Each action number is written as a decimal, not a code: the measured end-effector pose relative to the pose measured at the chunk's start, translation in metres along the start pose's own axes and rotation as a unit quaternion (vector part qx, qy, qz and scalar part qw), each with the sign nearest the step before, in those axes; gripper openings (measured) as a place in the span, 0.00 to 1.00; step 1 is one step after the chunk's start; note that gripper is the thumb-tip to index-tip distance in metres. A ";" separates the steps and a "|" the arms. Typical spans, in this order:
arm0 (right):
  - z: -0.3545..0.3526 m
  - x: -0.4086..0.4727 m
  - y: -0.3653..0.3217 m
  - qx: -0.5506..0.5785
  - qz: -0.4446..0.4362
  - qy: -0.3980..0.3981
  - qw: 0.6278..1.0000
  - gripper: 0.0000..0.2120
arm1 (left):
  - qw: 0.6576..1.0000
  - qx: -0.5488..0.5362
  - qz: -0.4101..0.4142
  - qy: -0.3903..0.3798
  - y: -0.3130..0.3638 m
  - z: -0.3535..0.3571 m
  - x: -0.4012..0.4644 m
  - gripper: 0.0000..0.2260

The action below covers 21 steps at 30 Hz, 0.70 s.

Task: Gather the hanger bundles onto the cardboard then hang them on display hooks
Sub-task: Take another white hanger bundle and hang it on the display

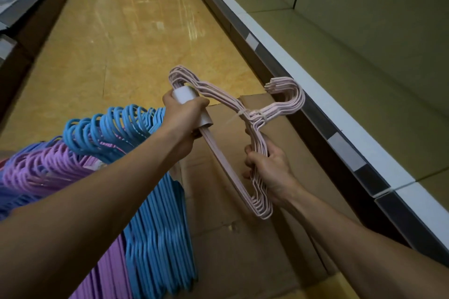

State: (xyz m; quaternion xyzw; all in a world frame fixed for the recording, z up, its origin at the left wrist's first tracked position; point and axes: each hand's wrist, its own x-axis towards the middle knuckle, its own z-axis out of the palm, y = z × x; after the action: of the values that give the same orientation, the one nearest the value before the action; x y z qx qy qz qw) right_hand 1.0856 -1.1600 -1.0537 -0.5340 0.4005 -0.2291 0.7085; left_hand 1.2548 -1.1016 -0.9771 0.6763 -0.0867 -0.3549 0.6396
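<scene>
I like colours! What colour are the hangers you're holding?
Pale pink hanger bundle, seen in the head view.

The left arm hides part of the blue hangers (155, 226); the purple hangers (31, 172) run off-frame.

Both hands are on a pink bundle (233, 126) of hangers, held up over the cardboard (243, 238) on the floor (126, 39). Left hand (184, 116) grips the end with the paper sleeve (192, 107) wrapped round it, right hand (269, 167) is closed on the other shoulder. A zip tie (245, 114) cinches the necks, hooks pointing at the shelf edge (315, 94) on the right. Blue bundles (155, 213) and purple bundles (41, 167) are stacked at the left, the blue ones lying on the cardboard's left side, partly under the left arm.
</scene>
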 end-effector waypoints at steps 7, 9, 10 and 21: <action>0.004 -0.023 -0.067 -0.041 -0.031 -0.005 0.999 0.26 | 0.997 -0.082 -0.004 -0.015 0.047 -0.009 -0.023 0.17; 0.008 -0.036 -0.095 -0.052 -0.035 -0.008 0.998 0.27 | 0.995 -0.096 -0.009 -0.015 0.071 -0.011 -0.037 0.14; 0.010 -0.044 -0.110 -0.051 -0.035 -0.011 0.998 0.27 | 0.994 -0.103 -0.013 -0.013 0.084 -0.012 -0.045 0.14; 0.055 -0.171 -0.317 -0.056 -0.036 -0.066 0.996 0.30 | 0.984 -0.177 -0.026 0.012 0.286 -0.038 -0.197 0.18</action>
State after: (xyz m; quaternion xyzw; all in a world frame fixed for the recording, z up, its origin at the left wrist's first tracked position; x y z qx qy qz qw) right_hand 1.0651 -1.1032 -0.6943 -0.6006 0.3454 -0.1956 0.6941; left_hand 1.2292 -1.0062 -0.6418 0.5585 0.0027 -0.3727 0.7411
